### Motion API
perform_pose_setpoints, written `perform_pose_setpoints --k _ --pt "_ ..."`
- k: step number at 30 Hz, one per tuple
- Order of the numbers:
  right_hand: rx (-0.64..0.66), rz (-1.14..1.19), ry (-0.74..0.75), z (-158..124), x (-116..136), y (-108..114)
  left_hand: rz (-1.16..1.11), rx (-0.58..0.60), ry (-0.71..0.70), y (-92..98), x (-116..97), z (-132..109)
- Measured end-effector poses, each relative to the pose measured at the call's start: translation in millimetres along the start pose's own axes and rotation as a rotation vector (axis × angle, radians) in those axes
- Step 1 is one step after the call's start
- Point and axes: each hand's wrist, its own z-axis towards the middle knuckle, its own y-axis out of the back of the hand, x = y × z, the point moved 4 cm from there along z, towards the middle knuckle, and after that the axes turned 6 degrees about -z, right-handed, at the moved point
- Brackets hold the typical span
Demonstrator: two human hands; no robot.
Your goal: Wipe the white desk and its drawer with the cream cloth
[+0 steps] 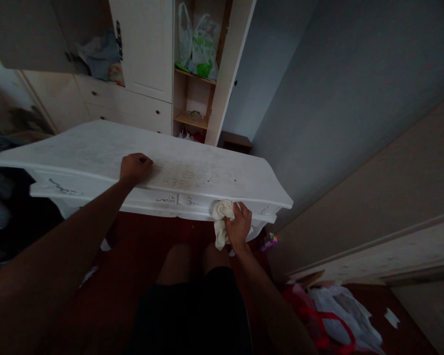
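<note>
A white table [163,140] with carved drawer fronts stands before me, its top marked with grey-brown smudges. My left hand [136,167] rests on the tabletop near the front edge, fingers curled into a fist with nothing visible in it. Further right, my right hand [240,224] is closed around a crumpled cream cloth [222,211]. The cloth lies against the drawer front just below the tabletop edge, and part of it hangs down. Dark smudges lie on the surface between my two hands.
Behind the table is a white wardrobe [144,54] with an open door and plastic bags [203,47] on a shelf. A grey wall [336,98] runs along the right. Bags [340,315] lie on the red floor at lower right, and dark fabric is heaped at left.
</note>
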Motion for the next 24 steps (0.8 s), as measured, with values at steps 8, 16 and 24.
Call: perform_pose_setpoints --k 8,16,24 --pt "0.347 -0.034 0.293 -22 51 -17 -0.009 -0.009 0.005 0.0 0 0" --pt "0.059 0.377 0.314 13 68 23 -0.06 -0.034 0.04 -2.5 6 1" --pt "-0.361 0.069 0.329 158 40 72 -0.063 -0.034 0.052 -4.8 10 3"
